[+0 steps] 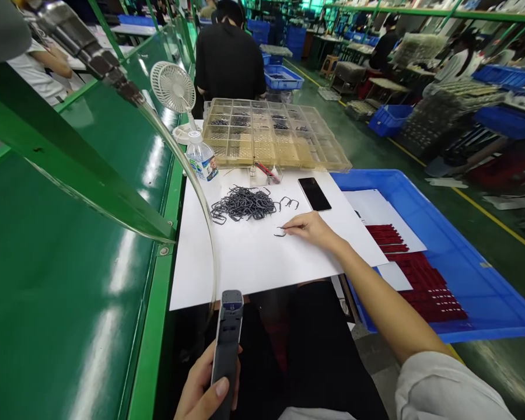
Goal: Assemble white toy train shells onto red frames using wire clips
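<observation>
My right hand point(310, 227) reaches out over the white sheet point(254, 256), its fingertips pinched on a small dark metal clip point(280, 232) lying on the paper. A tangled pile of the same dark clips point(245, 204) lies just beyond, with two loose ones point(290, 202) beside it. Low in the view, over my lap, my left hand point(203, 391) is wrapped around a grey hand tool point(226, 347) from which a clear hose point(192, 175) curves upward.
A black phone point(314, 193), a water bottle point(202, 160) and a compartmented plastic tray point(271, 137) stand at the sheet's far end, near a small white fan point(174, 87). To the right sits a blue crate point(464, 262) holding red strips. A green frame runs along the left. Other people work behind.
</observation>
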The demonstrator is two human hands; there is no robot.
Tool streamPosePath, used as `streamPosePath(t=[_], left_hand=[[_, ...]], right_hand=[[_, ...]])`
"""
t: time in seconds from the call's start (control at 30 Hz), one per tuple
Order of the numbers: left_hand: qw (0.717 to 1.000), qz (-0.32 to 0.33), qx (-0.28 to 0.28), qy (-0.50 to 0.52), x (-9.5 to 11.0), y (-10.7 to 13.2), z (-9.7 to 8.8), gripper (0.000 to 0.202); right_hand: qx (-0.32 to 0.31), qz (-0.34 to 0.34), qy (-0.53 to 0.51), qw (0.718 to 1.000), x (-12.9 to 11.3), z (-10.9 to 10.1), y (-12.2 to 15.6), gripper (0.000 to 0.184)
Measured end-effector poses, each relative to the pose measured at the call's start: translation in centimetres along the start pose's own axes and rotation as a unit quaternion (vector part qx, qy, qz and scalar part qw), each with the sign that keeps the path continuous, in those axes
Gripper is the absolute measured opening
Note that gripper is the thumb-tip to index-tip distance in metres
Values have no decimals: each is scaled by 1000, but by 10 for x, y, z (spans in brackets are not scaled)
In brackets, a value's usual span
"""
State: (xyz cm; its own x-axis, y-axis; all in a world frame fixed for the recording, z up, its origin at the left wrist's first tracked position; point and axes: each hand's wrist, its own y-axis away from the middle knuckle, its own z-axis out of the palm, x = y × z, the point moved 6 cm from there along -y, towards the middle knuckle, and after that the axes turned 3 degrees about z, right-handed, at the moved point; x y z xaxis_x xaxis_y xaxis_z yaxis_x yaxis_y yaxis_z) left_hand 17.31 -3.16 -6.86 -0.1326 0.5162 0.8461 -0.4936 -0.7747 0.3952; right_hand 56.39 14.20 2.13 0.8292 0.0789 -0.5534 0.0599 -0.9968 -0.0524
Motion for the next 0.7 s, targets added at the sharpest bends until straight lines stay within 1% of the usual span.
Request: streamPosePath(t=[0.07,0.17,0.23,0.27,0.33,0.4,0.47,0.53,0.6,0.7], left_hand=[[1000,4,-19,-11,-5,0,-3,70],[997,11,-56,-47,-12,-1,-8,71],[995,12,-52,-81,-15,-2,-14,71],[994,16,-40,-103,-17,-2,-17,72],[988,35,4,-152,-18,-1,-25,75],[976,60,64,-201,-18,1,-32,79],[963,71,112,-237,-19,5,-36,79],[956,67,124,-256,-19,8,-33,77],[955,61,122,-263,-16,11,-25,76],[952,59,120,-275,-7,14,-14,79]], right_hand=[[-21,-25,-4,999,-3,4,4,19],[-45,-44,7,998,-5,7,-3,32],[-56,-47,19,997,-8,11,-8,41],[-51,-44,27,997,-10,13,-8,45],[-11,-19,53,998,-13,14,-3,47],[39,18,83,996,-11,13,12,41],[54,25,97,993,-6,13,30,37],[30,-8,79,996,0,15,48,37],[4,-46,51,998,8,15,61,40],[-4,-65,35,997,20,11,67,39]])
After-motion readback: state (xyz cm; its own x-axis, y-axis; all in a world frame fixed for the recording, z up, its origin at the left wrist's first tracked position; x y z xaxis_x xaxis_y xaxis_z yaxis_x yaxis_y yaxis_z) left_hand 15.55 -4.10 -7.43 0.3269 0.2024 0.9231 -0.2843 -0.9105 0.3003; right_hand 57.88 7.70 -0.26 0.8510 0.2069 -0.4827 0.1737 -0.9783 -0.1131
